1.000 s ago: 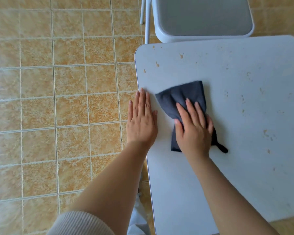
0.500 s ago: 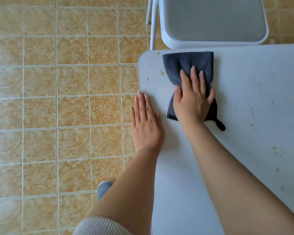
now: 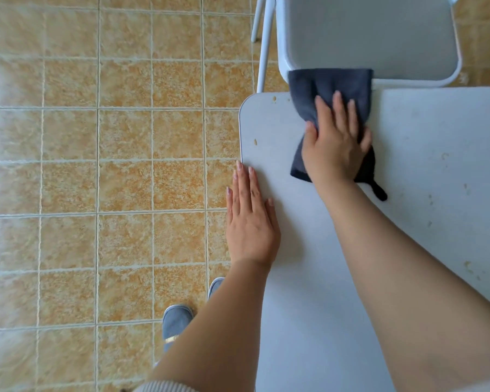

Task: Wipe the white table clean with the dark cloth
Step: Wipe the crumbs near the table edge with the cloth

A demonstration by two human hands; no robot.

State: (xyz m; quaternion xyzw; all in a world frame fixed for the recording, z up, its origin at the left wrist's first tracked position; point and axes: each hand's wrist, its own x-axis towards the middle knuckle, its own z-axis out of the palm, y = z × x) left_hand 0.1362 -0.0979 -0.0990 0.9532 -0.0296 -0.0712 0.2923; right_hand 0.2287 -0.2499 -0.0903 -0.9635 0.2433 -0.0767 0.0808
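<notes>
At the far left corner of the white table (image 3: 337, 264), the right hand (image 3: 335, 145) lies flat with fingers spread on the dark cloth (image 3: 327, 86), pressing it down rather than clutching it. The cloth's far end overhangs the table's far edge toward the chair (image 3: 368, 35). It looks soft, light and limp, so a broad palm at its middle should drive it best; gripped by an edge it would likely bunch. The left hand (image 3: 249, 219) rests open and empty on the left edge. Crumbs (image 3: 273, 99) sit left of the cloth, and faint specks, possibly stains, dot the right side.
</notes>
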